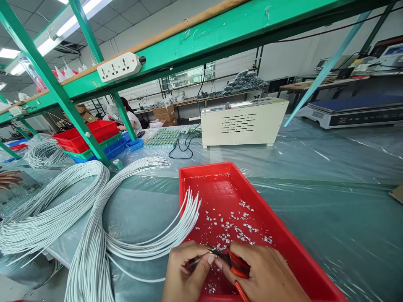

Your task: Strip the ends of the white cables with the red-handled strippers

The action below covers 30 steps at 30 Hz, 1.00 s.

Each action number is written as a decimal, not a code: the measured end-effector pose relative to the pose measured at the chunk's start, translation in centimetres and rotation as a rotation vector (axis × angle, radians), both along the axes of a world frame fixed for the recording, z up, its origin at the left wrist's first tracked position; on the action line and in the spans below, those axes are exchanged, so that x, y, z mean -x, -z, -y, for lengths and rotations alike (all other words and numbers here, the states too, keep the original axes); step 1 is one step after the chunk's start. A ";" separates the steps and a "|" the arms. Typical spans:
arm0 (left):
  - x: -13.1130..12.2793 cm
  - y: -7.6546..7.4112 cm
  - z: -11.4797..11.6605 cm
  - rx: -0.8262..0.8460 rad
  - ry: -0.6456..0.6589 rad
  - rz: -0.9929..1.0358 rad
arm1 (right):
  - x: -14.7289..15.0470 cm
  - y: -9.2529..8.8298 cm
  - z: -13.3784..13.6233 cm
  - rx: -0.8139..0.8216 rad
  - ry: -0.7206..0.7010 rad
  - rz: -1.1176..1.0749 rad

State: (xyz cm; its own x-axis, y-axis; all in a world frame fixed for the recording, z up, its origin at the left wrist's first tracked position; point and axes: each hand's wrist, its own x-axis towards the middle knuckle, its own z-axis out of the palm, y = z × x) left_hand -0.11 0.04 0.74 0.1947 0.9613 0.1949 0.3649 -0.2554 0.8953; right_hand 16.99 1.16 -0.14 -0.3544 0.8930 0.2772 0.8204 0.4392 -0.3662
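My right hand (264,268) grips red-handled wire cutters (239,265) over the near end of a red tray (270,209). Their dark jaws point left, toward the fingertips of my left hand (189,268). Finger and thumb of that hand are pinched together on the end of a white cable (151,279), which runs in from the left; the tip itself is mostly hidden. Beside my left hand, a bundle of white cables (145,247) curves over the tray's left edge with its cut ends fanned upward. Small silvery scraps (242,228) lie scattered on the tray's floor.
Looped white cables (56,201) cover the table's left side. A co-worker's hand (9,179) shows at the left edge. Behind the tray stand a cream metal box (242,123), green circuit boards (162,137) and stacked bins (94,134). A green shelf beam (201,37) crosses overhead.
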 end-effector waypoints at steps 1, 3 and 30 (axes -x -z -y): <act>-0.1 -0.1 0.1 -0.029 0.000 -0.014 | 0.0 0.0 0.1 -0.012 0.008 0.005; -0.2 -0.2 0.2 -0.039 0.010 -0.010 | -0.1 0.0 0.1 -0.077 0.010 0.010; -0.2 -0.2 0.4 -0.301 -0.187 -0.108 | 0.6 -1.6 0.3 0.557 -0.042 -0.359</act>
